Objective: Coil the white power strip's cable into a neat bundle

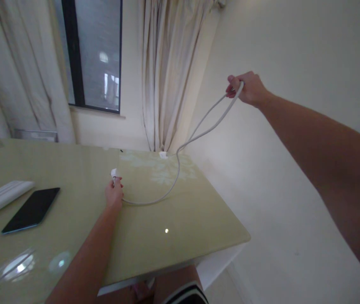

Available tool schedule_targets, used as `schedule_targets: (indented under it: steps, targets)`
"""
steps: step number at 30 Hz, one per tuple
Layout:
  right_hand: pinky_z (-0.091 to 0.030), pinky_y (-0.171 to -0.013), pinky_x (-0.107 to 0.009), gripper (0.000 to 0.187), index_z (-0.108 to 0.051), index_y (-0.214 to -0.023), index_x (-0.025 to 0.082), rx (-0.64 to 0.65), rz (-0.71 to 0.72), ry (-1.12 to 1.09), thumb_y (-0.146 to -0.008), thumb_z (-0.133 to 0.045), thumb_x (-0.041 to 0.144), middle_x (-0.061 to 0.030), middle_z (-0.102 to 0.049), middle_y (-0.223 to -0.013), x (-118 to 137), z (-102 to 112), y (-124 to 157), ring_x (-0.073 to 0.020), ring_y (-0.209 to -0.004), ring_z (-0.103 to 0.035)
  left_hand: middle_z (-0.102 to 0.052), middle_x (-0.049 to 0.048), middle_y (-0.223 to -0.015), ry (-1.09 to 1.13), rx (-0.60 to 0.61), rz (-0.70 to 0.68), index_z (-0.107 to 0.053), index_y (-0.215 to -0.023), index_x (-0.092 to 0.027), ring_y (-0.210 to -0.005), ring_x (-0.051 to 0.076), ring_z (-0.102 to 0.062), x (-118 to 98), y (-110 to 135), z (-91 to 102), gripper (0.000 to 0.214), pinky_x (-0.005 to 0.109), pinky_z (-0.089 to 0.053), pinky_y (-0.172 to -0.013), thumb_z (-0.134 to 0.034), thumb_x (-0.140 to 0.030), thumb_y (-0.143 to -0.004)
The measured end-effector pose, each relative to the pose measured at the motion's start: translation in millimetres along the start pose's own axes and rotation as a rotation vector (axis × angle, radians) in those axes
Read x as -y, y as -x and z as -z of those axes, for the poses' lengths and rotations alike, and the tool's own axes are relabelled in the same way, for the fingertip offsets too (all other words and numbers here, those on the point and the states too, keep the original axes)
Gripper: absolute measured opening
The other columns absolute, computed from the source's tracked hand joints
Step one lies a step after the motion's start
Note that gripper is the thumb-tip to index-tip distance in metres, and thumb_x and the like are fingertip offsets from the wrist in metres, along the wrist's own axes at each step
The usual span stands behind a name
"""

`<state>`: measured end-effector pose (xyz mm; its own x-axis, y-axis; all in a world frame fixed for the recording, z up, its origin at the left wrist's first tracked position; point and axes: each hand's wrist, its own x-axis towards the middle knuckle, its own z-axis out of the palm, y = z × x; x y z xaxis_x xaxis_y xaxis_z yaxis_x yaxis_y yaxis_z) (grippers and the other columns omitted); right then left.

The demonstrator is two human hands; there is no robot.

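My left hand (114,194) is closed around a small white plug (114,172), low over the desk. From under that hand a white cable (180,152) curves across the desktop and rises to the right. My right hand (245,88) is raised in front of the wall, its fingers wrapped round a bend of the same cable. Two strands hang from it and cross lower down. A small white block (163,155) lies at the desk's back edge by the curtain; the thinner strand seems to run to it.
The glossy desk (205,228) ends at the wall on the right. A dark tablet (32,210) and a long white object (4,197) lie on its left side. Behind it are a window (97,55) and long curtains (170,63). My legs are under the front edge.
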<state>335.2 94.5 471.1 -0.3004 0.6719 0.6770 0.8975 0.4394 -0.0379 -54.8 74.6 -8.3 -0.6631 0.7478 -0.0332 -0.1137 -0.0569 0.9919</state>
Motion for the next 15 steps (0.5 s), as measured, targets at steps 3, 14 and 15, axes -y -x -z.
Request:
schedule_targets:
  steps: [3, 14, 15]
  targets:
    - [-0.048, -0.075, -0.024, 0.059, -0.076, -0.091, 0.005, 0.11, 0.041, 0.089, -0.107, -0.046, 0.053, -0.0157, -0.078, -0.09, -3, -21, 5, -0.0134, -0.076, -0.07, -0.048, -0.0042, -0.072, -0.012, -0.009, 0.019, -0.066, -0.103, -0.017, -0.047, 0.008, -0.038, -2, 1, -0.7, 0.04, 0.022, -0.034, -0.046, -0.052, -0.051, -0.087]
    - [-0.047, -0.081, -0.029, 0.021, -0.076, -0.095, 0.015, 0.743, 0.242, 0.4, -0.098, -0.058, 0.026, -0.0134, -0.074, -0.104, -74, -116, 131, -0.02, -0.091, -0.068, -0.055, -0.0005, -0.07, -0.199, -0.001, -0.054, -0.068, -0.101, -0.019, -0.061, 0.018, -0.053, -6, 5, -1.1, 0.023, 0.029, -0.043, -0.061, -0.056, -0.024, -0.082]
    - [-0.047, -0.078, -0.027, 0.013, -0.077, -0.098, 0.017, 0.828, 0.237, 0.416, -0.09, -0.066, 0.019, -0.0117, -0.074, -0.106, -83, -121, 150, -0.019, -0.089, -0.069, -0.057, 0.0003, -0.071, -0.225, -0.002, -0.077, -0.069, -0.101, -0.02, -0.065, 0.019, -0.055, -7, 5, -0.6, 0.023, 0.03, -0.044, -0.066, -0.058, -0.024, -0.082]
